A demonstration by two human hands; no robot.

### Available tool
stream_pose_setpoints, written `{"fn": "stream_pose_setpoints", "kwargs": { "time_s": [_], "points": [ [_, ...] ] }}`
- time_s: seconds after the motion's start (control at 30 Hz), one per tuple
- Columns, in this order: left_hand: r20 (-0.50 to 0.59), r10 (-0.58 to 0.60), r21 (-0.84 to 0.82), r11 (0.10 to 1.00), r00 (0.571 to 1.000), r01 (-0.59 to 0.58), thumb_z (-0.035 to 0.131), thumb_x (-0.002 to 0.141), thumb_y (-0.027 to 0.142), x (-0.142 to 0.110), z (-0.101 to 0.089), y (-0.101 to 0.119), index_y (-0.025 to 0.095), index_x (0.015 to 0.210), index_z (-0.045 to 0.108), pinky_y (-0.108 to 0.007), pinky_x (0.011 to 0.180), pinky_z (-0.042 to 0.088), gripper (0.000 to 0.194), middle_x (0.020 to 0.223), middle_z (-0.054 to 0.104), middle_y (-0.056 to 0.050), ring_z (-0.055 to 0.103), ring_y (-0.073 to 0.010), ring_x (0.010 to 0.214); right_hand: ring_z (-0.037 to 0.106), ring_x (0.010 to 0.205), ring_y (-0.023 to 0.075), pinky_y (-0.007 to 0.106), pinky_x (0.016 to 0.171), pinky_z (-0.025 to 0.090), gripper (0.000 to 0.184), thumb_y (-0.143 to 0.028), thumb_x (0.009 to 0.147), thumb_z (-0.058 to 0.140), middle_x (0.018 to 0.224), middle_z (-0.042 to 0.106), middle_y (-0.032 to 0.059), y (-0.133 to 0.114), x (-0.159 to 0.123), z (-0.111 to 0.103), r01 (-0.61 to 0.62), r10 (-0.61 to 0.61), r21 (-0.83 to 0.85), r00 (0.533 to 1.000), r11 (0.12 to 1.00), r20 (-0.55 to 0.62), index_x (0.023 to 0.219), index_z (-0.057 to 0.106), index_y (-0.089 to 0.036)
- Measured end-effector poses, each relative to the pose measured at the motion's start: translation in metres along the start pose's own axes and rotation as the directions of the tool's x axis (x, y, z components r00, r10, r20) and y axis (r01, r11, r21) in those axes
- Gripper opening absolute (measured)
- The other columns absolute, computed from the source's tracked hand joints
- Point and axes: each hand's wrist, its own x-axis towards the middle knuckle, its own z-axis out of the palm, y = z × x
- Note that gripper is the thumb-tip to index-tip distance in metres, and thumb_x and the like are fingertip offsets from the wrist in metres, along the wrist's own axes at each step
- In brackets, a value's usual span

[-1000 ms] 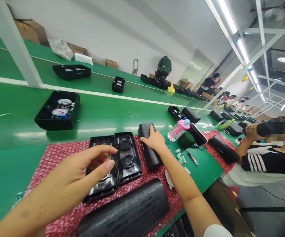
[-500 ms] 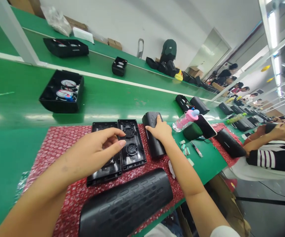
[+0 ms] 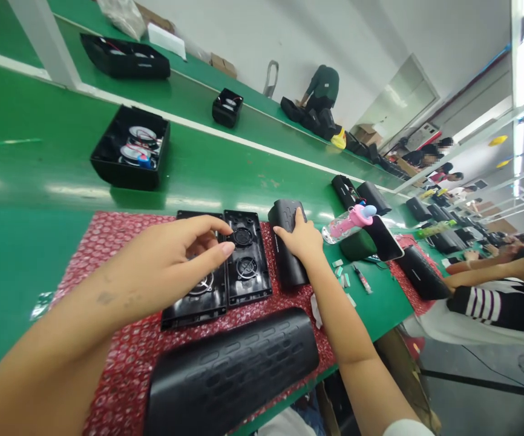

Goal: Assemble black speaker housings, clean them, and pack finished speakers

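Observation:
My left hand (image 3: 171, 257) hovers over two black plastic panels with round grilles, its thumb and index finger apart and nothing between them. The right panel (image 3: 258, 281) shows two grilles; the left panel (image 3: 196, 315) is partly hidden by that hand. My right hand (image 3: 305, 242) grips a black speaker housing (image 3: 289, 269), thumb on its left side and index finger along the top. Its other fingers are mostly hidden. Nearest me lies a larger black speaker housing (image 3: 230, 372) with a pattern of oblong slots.
Red bubble wrap (image 3: 121, 357) lies under these parts. To the right are a pink-topped bottle (image 3: 348, 223), a phone (image 3: 385, 239) and a small tube (image 3: 362, 280). An open speaker shell (image 3: 130, 151) sits beyond, left. A co-worker's striped sleeve (image 3: 484, 303) is at right.
The view has shifted slightly. Both hands keep nearly the same pose, and the housing stays under my right hand. The person by the far wall now bends with an arm reaching down.

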Motion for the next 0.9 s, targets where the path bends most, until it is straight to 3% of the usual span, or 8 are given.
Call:
{"fn": "stream_pose_setpoints", "kwargs": {
  "time_s": [0.57, 0.63, 0.73, 0.9],
  "points": [
    [-0.042, 0.055, 0.010, 0.998, 0.998, -0.054, 0.045, 0.080, 0.063, -0.006, -0.003, 0.008, 0.024, 0.103, 0.067, -0.036, 0.070, 0.045, 0.051, 0.088, 0.070, -0.004, 0.063, -0.0244, 0.080, 0.057, 0.121, 0.0404, 0.051, 0.099, 0.045, 0.090, -0.065, 0.092, 0.048, 0.135, 0.052, 0.0272, 0.005, 0.005, 0.008, 0.033, -0.033, -0.006, 0.999, 0.999, -0.027, 0.159, 0.016, -0.014],
    [-0.046, 0.062, 0.014, 0.998, 0.997, -0.062, 0.045, 0.080, 0.064, -0.006, -0.004, 0.008, 0.023, 0.104, 0.067, -0.035, 0.068, 0.045, 0.052, 0.086, 0.070, -0.004, 0.063, -0.0241, 0.078, 0.045, 0.135, 0.0404, 0.053, 0.107, 0.039, 0.085, -0.063, 0.095, 0.042, 0.147, 0.042, 0.0271, 0.006, 0.006, 0.012, 0.047, -0.046, 0.008, 0.998, 0.999, -0.041, 0.159, 0.015, -0.014],
    [-0.048, 0.078, 0.012, 0.997, 0.996, -0.078, 0.045, 0.081, 0.064, -0.008, -0.005, 0.008, 0.024, 0.104, 0.067, -0.035, 0.066, 0.044, 0.051, 0.083, 0.069, -0.004, 0.062, -0.0238, 0.076, 0.014, 0.151, 0.0382, 0.061, 0.115, 0.024, 0.077, -0.058, 0.098, 0.034, 0.163, 0.015, 0.0216, 0.011, 0.009, 0.011, 0.085, -0.084, 0.030, 0.995, 0.996, -0.058, 0.159, 0.011, -0.017],
    [-0.059, 0.079, -0.008, 0.997, 0.995, -0.080, 0.046, 0.082, 0.060, -0.011, -0.007, 0.009, 0.026, 0.101, 0.067, -0.034, 0.064, 0.042, 0.045, 0.078, 0.068, -0.001, 0.062, -0.0218, 0.073, -0.005, 0.153, 0.0339, 0.071, 0.114, 0.012, 0.071, -0.054, 0.101, 0.016, 0.166, -0.002, 0.0160, 0.024, 0.014, -0.022, 0.135, -0.128, 0.071, 0.987, 0.988, -0.097, 0.159, 0.004, -0.016]
  ]
}}
